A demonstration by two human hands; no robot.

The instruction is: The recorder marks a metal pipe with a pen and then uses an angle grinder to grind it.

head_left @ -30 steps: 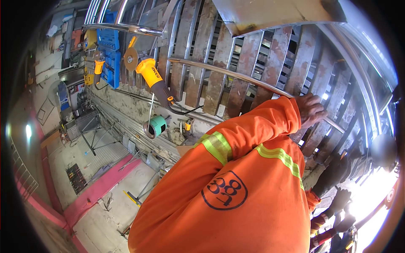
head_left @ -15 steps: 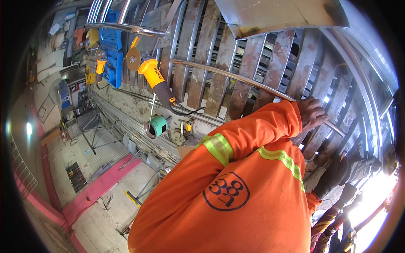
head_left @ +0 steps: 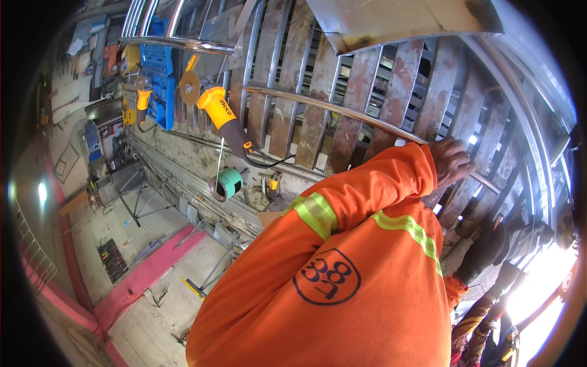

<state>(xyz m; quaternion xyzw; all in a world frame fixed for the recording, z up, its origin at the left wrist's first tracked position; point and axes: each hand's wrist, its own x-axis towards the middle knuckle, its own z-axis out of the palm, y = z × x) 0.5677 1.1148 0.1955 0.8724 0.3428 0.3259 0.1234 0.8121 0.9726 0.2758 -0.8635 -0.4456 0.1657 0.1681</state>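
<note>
My left arm, in an orange sleeve with a yellow-green reflective band, reaches across to the right. My left hand (head_left: 451,161) is closed round a long metal tube (head_left: 342,111) near its right end. The tube lies slantwise over a row of rusty, stained metal slats (head_left: 361,79). My right hand does not show; the orange jacket (head_left: 324,306) hides much of the lower middle. Left of the tube's far end lies a yellow and black angle grinder (head_left: 221,115) with a brown disc, its cable trailing to the right.
A second grinder (head_left: 143,98) lies by a blue tool case (head_left: 160,85). A green cylindrical object (head_left: 230,182) is below the first grinder. Sheet metal (head_left: 403,21) and curved shiny tubing (head_left: 520,92) border the slats. Dark and patterned clothing (head_left: 480,321) shows at lower right.
The view has shifted very slightly, so surroundings sit a little further left and up. My left hand keeps its grip on the tube, with no clear movement.
</note>
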